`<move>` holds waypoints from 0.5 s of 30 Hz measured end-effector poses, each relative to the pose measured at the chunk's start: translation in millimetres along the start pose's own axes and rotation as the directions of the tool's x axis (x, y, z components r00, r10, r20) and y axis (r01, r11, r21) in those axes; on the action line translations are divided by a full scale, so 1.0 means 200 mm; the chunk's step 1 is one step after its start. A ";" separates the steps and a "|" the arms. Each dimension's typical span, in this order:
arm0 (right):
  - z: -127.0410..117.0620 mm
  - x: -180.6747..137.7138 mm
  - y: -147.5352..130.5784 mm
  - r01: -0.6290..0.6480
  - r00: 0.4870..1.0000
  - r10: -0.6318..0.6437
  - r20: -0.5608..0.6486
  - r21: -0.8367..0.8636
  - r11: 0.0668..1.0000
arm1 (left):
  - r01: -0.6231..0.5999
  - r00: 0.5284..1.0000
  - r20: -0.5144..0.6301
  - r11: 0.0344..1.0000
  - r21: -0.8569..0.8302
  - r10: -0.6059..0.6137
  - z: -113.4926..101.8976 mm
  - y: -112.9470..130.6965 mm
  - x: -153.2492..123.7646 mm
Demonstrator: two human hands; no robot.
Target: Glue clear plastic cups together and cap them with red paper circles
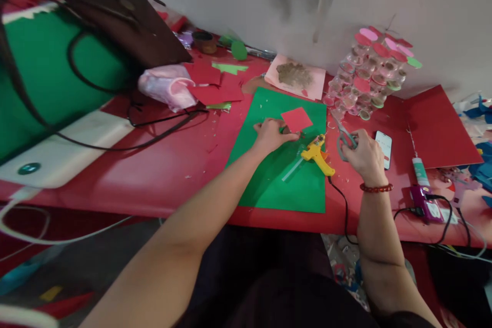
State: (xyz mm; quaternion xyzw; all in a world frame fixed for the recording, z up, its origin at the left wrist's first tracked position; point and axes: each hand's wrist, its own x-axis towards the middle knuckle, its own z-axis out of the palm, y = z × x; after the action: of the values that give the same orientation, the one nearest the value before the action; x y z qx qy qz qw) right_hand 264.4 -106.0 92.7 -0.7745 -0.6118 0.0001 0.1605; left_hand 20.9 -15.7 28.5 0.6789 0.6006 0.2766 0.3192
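My left hand (272,135) rests on the green paper sheet (277,179), fingers pinched at the lower corner of a small red paper square (296,119). My right hand (364,155), with a red bead bracelet on its wrist, is closed around the handles of grey scissors (344,136) at the sheet's right edge. A yellow glue gun (317,154) lies on the green sheet between my two hands, its black cord trailing off the table's front edge.
A phone (383,148) lies right of my right hand. Behind stand a cluster of plastic cups with pink discs (369,74), a pink sheet with brown material (294,77), a brown bag (115,15), a large red sheet (438,125) and a glue tube (421,171).
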 end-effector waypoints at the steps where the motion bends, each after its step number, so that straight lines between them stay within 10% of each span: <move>1: 0.01 0.03 0.04 -0.031 0.998 0.034 0.046 -0.053 0.998 | -0.004 1.000 0.001 1.000 0.002 0.004 0.00 0.00 0.00; 9: 0.16 0.10 0.06 -0.055 0.982 0.077 0.170 -0.132 0.990 | -0.074 0.991 -0.116 0.997 -0.025 0.071 0.02 -0.06 0.02; 15: 0.16 0.09 0.05 -0.055 0.982 0.083 0.167 -0.167 0.984 | -0.091 0.995 -0.094 0.792 -0.604 0.042 0.00 -0.05 0.04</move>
State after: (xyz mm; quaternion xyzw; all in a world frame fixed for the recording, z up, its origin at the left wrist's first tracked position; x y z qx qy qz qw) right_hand 271.3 -83.9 63.8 -0.8029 -0.5941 0.0235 0.0431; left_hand 15.5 -7.0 21.4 0.5505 0.4674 0.4909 0.4873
